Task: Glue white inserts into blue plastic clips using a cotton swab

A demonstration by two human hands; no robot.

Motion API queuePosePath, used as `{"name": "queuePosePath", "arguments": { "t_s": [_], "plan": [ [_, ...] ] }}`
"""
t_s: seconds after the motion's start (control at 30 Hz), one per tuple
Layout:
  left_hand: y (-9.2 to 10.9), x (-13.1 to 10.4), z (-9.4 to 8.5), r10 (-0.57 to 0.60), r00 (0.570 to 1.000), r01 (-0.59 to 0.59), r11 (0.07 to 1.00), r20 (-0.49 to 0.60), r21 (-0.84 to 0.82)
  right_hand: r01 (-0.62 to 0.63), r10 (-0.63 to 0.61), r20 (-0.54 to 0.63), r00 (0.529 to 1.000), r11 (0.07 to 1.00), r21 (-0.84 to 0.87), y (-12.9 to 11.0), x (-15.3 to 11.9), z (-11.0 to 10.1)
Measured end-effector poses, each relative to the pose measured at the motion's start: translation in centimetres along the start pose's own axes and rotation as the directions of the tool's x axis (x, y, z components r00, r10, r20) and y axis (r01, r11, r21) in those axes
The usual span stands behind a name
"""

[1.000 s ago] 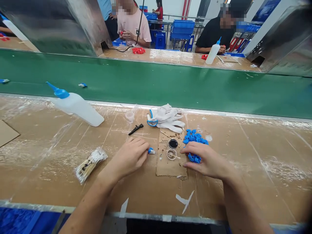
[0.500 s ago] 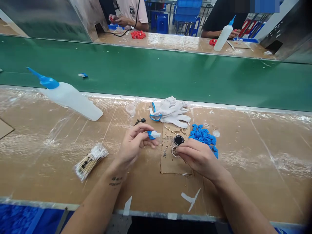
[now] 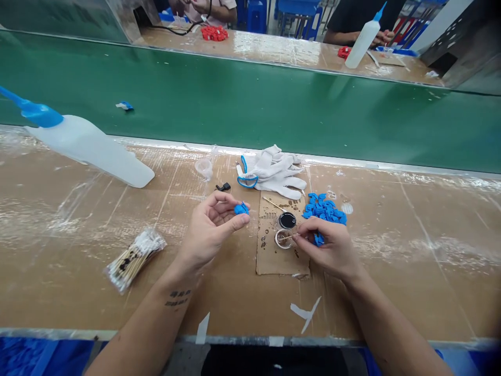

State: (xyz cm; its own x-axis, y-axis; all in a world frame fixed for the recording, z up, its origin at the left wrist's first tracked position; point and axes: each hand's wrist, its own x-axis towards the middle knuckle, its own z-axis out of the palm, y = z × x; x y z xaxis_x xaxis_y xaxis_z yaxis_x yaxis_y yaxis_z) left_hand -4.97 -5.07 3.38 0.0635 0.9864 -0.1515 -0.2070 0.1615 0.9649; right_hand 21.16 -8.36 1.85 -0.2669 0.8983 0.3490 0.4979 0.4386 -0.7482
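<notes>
My left hand [image 3: 213,224] pinches a small blue plastic piece [image 3: 241,208] between thumb and fingers, to the left of a cardboard pad [image 3: 270,263]. In my right hand [image 3: 326,245] is a thin wooden stick [image 3: 287,238], its far end inside a small clear cup [image 3: 278,245]. Just behind that cup stands another small cup with black liquid [image 3: 287,220]. A cotton swab [image 3: 274,203] lies on the pad, which has brown spots. The pile of blue pieces [image 3: 324,209] is partly hidden by my right hand.
White gloves [image 3: 274,175] lie behind the pad, a black part [image 3: 223,186] to their left. On the left are a bag of cotton swabs [image 3: 136,256] and a large squeeze bottle [image 3: 97,149]. Beyond the green belt [image 3: 219,99], two people handle things near red pieces [image 3: 214,33].
The blue piece has turned in my left hand, and its white end no longer shows. My right hand has shifted slightly right, exposing the stick in the cup. The camera view has tilted down.
</notes>
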Motion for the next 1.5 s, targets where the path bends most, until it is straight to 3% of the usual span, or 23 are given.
{"name": "queuePosePath", "arguments": {
  "t_s": [0.1, 0.2, 0.3, 0.4, 0.47, 0.6, 0.8, 1.0, 1.5],
  "plan": [
    [-0.3, 0.0, 0.0, 0.066, 0.997, -0.064, 0.996, -0.03, 0.064, 0.005, -0.004, 0.008, 1.0, 1.0, -0.01, 0.1, -0.1, 0.2],
    [-0.4, -0.2, 0.1, 0.225, 0.974, -0.221, 0.951, 0.002, 0.215, 0.023, -0.023, 0.006, 1.0, 1.0, -0.02, 0.0, -0.1, 0.2],
    [-0.5, -0.6, 0.3, 0.378, 0.917, -0.396, 0.825, 0.128, 0.402, 0.021, -0.021, 0.007, 1.0, 0.999, -0.031, -0.3, 0.0, 0.1],
    [-0.6, -0.8, 0.3, 0.425, 0.867, -0.495, 0.68, 0.258, 0.541, -0.007, 0.007, -0.033, 0.999, 1.0, 0.01, -0.5, 0.1, -0.1],
    [-0.7, -0.9, 0.4, 0.405, 0.867, -0.496, 0.657, 0.29, 0.568, -0.047, 0.055, -0.098, 0.994, 0.996, 0.079, -0.7, 0.1, -0.5],
    [-0.9, -1.4, 0.9, 0.352, 0.892, -0.451, 0.727, 0.282, 0.518, -0.076, 0.134, -0.237, 0.962, 0.968, 0.24, -1.1, -0.1, -1.5],
    [-1.1, -2.4, 3.0, 0.413, 0.839, -0.54, 0.715, 0.354, 0.445, 0.058, 0.057, -0.399, 0.915, 0.961, 0.272, -2.7, -0.1, -2.3],
    [-1.8, -3.1, 4.3, 0.442, 0.833, -0.55, 0.73, 0.332, 0.405, 0.132, -0.032, -0.39, 0.92, 0.964, 0.232, -3.8, 0.1, -1.6],
    [-1.7, -3.2, 4.4, 0.453, 0.832, -0.551, 0.742, 0.319, 0.382, 0.16, -0.082, -0.26, 0.962, 0.942, 0.294, -4.0, 0.4, -1.0]
  ]
}}
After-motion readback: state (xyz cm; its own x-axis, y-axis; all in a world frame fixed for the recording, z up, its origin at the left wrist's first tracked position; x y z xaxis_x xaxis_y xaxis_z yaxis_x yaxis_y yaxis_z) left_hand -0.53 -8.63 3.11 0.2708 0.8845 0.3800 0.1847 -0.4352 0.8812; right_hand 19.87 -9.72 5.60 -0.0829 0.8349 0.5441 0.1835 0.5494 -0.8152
